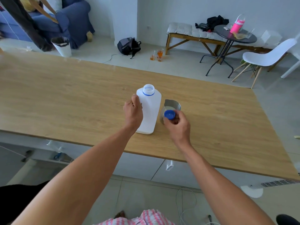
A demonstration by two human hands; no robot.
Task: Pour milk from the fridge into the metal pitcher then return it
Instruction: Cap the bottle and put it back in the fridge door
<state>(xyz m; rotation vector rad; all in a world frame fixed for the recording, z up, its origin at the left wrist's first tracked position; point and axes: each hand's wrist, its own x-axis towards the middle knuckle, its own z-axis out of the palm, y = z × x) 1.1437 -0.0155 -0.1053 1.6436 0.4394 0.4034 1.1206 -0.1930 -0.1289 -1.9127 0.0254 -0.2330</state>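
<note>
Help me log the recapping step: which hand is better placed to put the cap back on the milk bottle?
Right. The right hand already holds the blue cap, beside the open milk bottle. The left hand grips the bottle's side, so it likely steadies it.

Both bare arms reach up from the bottom of the frame toward its centre.

Left hand: just left of centre, fingers curled, gripping the milk bottle's side. Right hand: right of centre, palm turned partly up, fingertips pinching a blue cap. Forearms straight, wrists apart.
</note>
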